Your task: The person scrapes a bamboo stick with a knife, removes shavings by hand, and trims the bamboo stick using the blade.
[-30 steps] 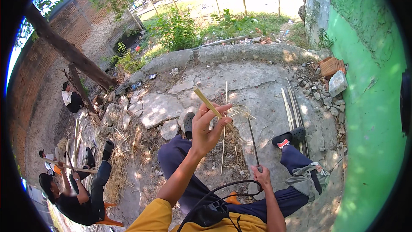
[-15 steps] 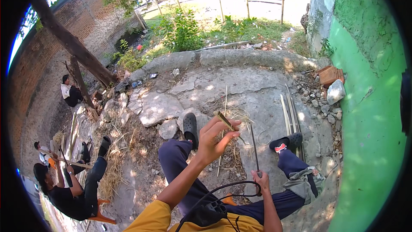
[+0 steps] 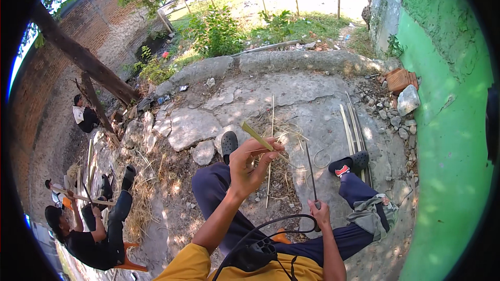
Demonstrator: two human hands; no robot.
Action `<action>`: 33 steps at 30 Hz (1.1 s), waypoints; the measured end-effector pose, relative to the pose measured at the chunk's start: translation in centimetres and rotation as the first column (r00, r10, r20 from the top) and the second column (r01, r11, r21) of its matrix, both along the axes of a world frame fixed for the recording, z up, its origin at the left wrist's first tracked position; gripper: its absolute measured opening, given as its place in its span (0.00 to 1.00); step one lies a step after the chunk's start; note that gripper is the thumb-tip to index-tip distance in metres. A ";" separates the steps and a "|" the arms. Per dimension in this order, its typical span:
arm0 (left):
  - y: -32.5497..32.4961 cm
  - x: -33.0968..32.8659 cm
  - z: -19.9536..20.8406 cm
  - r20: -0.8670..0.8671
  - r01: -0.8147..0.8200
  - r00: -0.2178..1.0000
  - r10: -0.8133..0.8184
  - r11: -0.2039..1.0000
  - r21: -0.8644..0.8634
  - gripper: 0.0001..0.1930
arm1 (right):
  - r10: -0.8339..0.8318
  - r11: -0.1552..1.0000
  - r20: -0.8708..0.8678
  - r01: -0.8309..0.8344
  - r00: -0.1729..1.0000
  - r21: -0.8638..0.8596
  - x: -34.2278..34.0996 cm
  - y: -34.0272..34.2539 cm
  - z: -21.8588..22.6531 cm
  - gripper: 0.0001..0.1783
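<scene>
My left hand [image 3: 249,169] is raised in front of my knees, its thumb and fingers pinched on a short flat bamboo strip [image 3: 255,134]. The strip tilts, its pale green-yellow upper end pointing away to the left. Low on the right, my right hand [image 3: 320,214] is wrapped around the handle of a long thin knife [image 3: 311,169]. Its dark narrow blade points away from me, apart from the strip. Beneath the hands, a long thin bamboo stick [image 3: 270,161] lies on the ground beside curled bamboo shavings [image 3: 291,131].
Longer bamboo strips [image 3: 346,130] lie by my right shoe [image 3: 350,162]. A green wall [image 3: 442,177] stands at right, with a brick block [image 3: 400,80] and stones beside it. At left a person [image 3: 86,237] sits on an orange stool, holding a long strip. A black cord [image 3: 260,226] loops before me.
My left hand has turned and shifted slightly left, so the bamboo strip shows its broad pale face and stands higher. The right hand and knife have barely moved.
</scene>
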State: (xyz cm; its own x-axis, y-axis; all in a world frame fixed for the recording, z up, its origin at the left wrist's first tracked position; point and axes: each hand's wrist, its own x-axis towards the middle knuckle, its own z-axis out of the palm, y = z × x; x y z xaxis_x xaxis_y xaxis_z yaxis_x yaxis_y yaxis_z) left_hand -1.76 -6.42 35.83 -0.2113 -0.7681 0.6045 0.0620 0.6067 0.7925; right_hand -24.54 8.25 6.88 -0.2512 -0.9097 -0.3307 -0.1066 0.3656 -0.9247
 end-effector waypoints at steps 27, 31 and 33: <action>1.1 -1.9 1.3 0.108 -0.223 0.957 0.270 0.920 -0.321 0.13 | 0.053 0.984 0.541 0.048 0.839 -0.170 -2.1 2.3 25.6 0.22; 1.7 -3.2 1.3 0.123 -0.176 0.966 0.226 0.929 -0.326 0.11 | 0.157 0.947 0.550 0.033 0.820 -0.319 -2.2 4.1 29.5 0.24; 1.9 -3.6 1.5 0.125 -0.165 0.969 0.213 0.935 -0.314 0.11 | 0.136 0.943 0.545 0.061 0.827 -0.328 -1.9 4.6 29.8 0.24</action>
